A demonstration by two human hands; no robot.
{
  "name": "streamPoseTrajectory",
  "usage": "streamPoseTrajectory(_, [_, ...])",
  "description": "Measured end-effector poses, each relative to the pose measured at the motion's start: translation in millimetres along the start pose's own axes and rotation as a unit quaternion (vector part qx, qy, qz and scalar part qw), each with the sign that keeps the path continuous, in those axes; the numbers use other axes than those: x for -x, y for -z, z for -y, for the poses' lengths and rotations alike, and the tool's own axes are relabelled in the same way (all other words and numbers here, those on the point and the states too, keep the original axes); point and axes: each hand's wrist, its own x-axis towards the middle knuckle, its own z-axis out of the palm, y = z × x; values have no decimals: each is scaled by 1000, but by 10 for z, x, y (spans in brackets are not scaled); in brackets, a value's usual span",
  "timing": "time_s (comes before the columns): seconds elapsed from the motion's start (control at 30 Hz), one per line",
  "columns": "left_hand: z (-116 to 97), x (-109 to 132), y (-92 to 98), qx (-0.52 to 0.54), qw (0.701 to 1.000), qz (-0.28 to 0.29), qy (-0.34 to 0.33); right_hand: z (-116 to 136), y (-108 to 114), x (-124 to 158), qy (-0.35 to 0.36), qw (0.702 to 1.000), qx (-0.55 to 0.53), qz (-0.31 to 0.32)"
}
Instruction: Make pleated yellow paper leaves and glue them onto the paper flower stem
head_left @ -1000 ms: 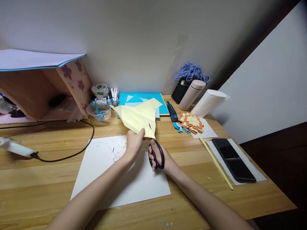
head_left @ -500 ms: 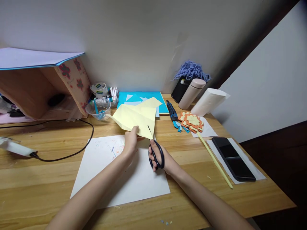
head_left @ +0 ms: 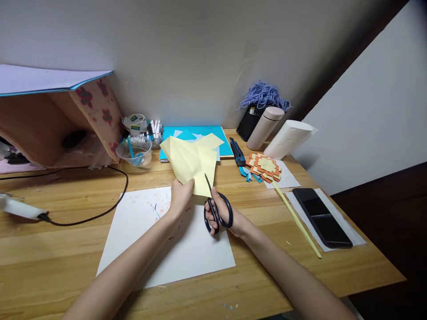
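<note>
A creased sheet of yellow paper (head_left: 193, 162) is gripped at its near edge by my left hand (head_left: 181, 195), thumb on top. My right hand (head_left: 222, 213) holds black-handled scissors (head_left: 230, 213), fingers through the loops. One blade lies over the paper near its lower right corner; the other blade is hidden beneath it. Below both hands lies a white sheet (head_left: 187, 253) with small coloured marks. Behind the yellow paper, a blue folder (head_left: 213, 133) carries loose paper pieces.
To the right are a utility knife (head_left: 237, 152), an orange-and-yellow paper flower (head_left: 267, 166), a phone (head_left: 322, 218), a pink bottle (head_left: 265, 129) and a tissue pack (head_left: 288, 138). A plastic bowl (head_left: 147, 158), a cardboard box (head_left: 100, 106) and a black cable (head_left: 125, 189) are at left.
The scissor handles have spread wider apart. The yellow paper has turned and bent, its left corner now raised and drawn inward. The view has shifted slightly.
</note>
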Motion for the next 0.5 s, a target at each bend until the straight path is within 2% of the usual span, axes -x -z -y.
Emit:
streamPoseTrajectory(0.27, [-113,-98,89,31,995,35,-83,94,20,41,36,998,1,56])
streamPoseTrajectory(0.37, [-173,-66,99,24,993,62,-99,135,5,47,40,999,4,37])
streamPoseTrajectory(0.5, [-222,26,65,27,992,84,-86,119,-1,-5,54,998,10,-11])
